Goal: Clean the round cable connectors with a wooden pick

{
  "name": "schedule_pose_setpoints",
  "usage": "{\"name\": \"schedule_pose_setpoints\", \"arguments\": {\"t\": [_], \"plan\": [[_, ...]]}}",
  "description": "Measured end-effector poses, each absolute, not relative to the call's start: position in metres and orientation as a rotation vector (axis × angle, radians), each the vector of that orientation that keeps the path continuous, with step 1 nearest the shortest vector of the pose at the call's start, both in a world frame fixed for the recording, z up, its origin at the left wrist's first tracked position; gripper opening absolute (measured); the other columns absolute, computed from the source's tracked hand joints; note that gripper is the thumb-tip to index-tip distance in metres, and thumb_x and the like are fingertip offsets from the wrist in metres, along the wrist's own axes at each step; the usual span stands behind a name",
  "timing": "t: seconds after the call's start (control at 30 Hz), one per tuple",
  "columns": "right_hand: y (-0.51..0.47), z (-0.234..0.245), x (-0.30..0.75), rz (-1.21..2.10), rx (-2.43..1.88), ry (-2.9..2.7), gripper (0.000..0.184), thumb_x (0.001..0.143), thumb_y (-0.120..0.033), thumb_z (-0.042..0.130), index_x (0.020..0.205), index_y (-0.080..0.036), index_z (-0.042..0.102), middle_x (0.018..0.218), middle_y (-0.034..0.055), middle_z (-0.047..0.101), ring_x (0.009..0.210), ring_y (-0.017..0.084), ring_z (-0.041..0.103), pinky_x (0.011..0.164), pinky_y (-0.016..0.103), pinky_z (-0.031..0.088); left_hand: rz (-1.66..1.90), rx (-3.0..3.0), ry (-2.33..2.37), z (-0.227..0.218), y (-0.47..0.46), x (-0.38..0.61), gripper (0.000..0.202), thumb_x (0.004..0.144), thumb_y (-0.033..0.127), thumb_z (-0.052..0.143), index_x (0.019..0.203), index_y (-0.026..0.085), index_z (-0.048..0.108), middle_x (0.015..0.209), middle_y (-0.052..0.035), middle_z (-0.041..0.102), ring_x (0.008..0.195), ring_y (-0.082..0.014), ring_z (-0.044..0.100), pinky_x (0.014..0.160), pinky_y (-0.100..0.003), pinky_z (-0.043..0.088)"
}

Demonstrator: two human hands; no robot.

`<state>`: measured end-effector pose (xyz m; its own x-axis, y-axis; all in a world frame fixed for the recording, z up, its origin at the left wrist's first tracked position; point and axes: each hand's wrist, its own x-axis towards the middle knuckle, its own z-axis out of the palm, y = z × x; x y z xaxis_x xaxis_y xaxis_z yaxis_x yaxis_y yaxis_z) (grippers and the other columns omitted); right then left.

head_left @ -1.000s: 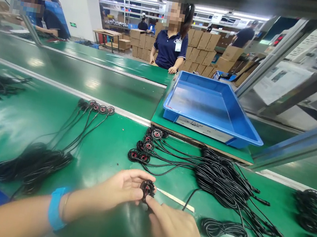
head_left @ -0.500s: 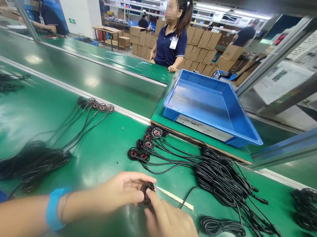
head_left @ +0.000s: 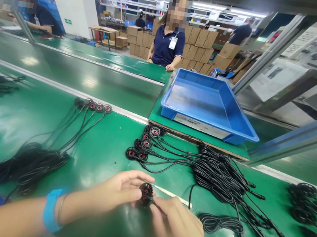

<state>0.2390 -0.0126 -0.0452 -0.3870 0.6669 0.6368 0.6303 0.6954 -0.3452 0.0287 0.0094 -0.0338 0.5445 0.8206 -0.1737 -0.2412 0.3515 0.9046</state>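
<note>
A round black slotted disc (head_left: 145, 194) with a little red at its middle is held up between my hands, over the bench. My left hand (head_left: 121, 189) grips its left edge between thumb and fingers. On the right side, my right hand (head_left: 174, 221) pinches the black cable (head_left: 151, 200) where it meets the disc. A coiled black cable (head_left: 221, 224) lies just right of my right hand. Behind the hands, a thin pale stick (head_left: 172, 195) rests on the green bench top. Several similar discs (head_left: 144, 143) with red centres lie beyond it.
A large bundle of black cables (head_left: 218, 176) lies to the right, another bundle (head_left: 31, 162) to the left. The blue tray (head_left: 205, 128) stands on a raised board behind. Metal posts (head_left: 302, 137) slant at the right. A person (head_left: 168, 48) stands across the bench.
My right hand's fingers have shifted from the disc's face to the cable at its right side. The disc has turned so more of its face shows.
</note>
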Motion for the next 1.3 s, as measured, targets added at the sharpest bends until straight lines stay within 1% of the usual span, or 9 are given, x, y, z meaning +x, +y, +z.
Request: {"name": "schedule_pose_setpoints", "arguments": {"t": [0.07,0.2,0.33,0.43,0.5,0.63,0.83,1.13,1.3], "plan": [[-0.012,-0.042,0.240,0.143,-0.993,-2.136,0.026,0.091,-0.013,0.053,0.116,-0.020,0.060,0.082,0.0039,0.065,0.068,0.015,0.060,0.060,0.026,0.046,0.746,0.957,0.697,-0.035,0.010,0.030,0.037,0.089,0.038,0.065,0.120,0.018,0.059,0.098,-0.0077,0.069,0.079,-0.0148,0.067,0.068,-0.024,0.049],[-0.013,-0.039,0.244,0.527,-1.046,-2.094,0.037,0.095,-0.015,0.045,0.132,-0.021,0.050,0.092,0.0047,0.063,0.080,0.014,0.061,0.071,0.026,0.051,0.758,0.843,0.657,-0.035,0.011,0.032,0.038,0.091,0.043,0.061,0.115,0.014,0.057,0.094,-0.0104,0.068,0.082,-0.0195,0.070,0.069,-0.026,0.051],[-0.013,-0.035,0.246,0.696,-1.152,-2.000,0.027,0.092,-0.020,0.054,0.118,-0.027,0.056,0.087,-0.0014,0.066,0.076,0.012,0.062,0.071,0.023,0.051,0.782,0.776,0.683,-0.031,0.013,0.033,0.043,0.086,0.046,0.067,0.112,0.013,0.057,0.090,-0.0094,0.067,0.077,-0.0195,0.070,0.066,-0.025,0.051],[-0.012,-0.031,0.246,0.726,-1.158,-2.006,0.014,0.093,-0.021,0.054,0.103,-0.027,0.062,0.086,-0.0028,0.066,0.076,0.011,0.062,0.070,0.022,0.049,0.788,0.762,0.704,-0.029,0.013,0.033,0.046,0.084,0.048,0.069,0.111,0.013,0.057,0.091,-0.0093,0.067,0.074,-0.0185,0.070,0.066,-0.025,0.050],[-0.011,-0.029,0.246,0.713,-1.131,-2.019,0.013,0.094,-0.020,0.053,0.100,-0.027,0.063,0.084,-0.0027,0.065,0.074,0.011,0.061,0.068,0.022,0.047,0.791,0.767,0.699,-0.028,0.012,0.033,0.046,0.083,0.048,0.070,0.112,0.013,0.057,0.093,-0.0099,0.066,0.075,-0.0183,0.069,0.066,-0.025,0.050],[-0.011,-0.033,0.245,0.584,-1.085,-2.022,0.016,0.094,-0.017,0.053,0.103,-0.025,0.064,0.083,-0.0004,0.062,0.074,0.012,0.059,0.066,0.024,0.046,0.817,0.820,0.691,-0.029,0.011,0.032,0.046,0.083,0.046,0.070,0.114,0.014,0.057,0.094,-0.0092,0.065,0.078,-0.0183,0.068,0.066,-0.025,0.048],[-0.016,-0.042,0.245,0.178,-1.030,-2.073,0.021,0.088,-0.009,0.060,0.106,-0.019,0.065,0.079,0.0027,0.060,0.072,0.015,0.052,0.066,0.029,0.042,0.811,0.865,0.715,-0.032,0.010,0.033,0.046,0.086,0.046,0.067,0.117,0.014,0.057,0.100,-0.0107,0.065,0.078,-0.0179,0.067,0.063,-0.024,0.046],[-0.016,-0.039,0.245,-0.215,-1.000,-2.217,0.008,0.084,-0.011,0.063,0.081,-0.019,0.065,0.072,0.0035,0.060,0.067,0.016,0.051,0.061,0.033,0.036,0.789,0.863,0.757,-0.038,0.009,0.034,0.045,0.089,0.046,0.063,0.120,0.014,0.058,0.100,-0.0110,0.064,0.075,-0.0168,0.066,0.063,-0.025,0.046],[-0.018,-0.042,0.244,-0.343,-0.973,-2.281,0.012,0.087,-0.012,0.059,0.078,-0.018,0.064,0.072,0.0048,0.060,0.067,0.017,0.050,0.061,0.035,0.034,0.772,0.962,0.826,-0.040,0.010,0.033,0.047,0.085,0.049,0.067,0.117,0.015,0.060,0.088,-0.0051,0.063,0.067,-0.0127,0.061,0.059,-0.023,0.044]]}}
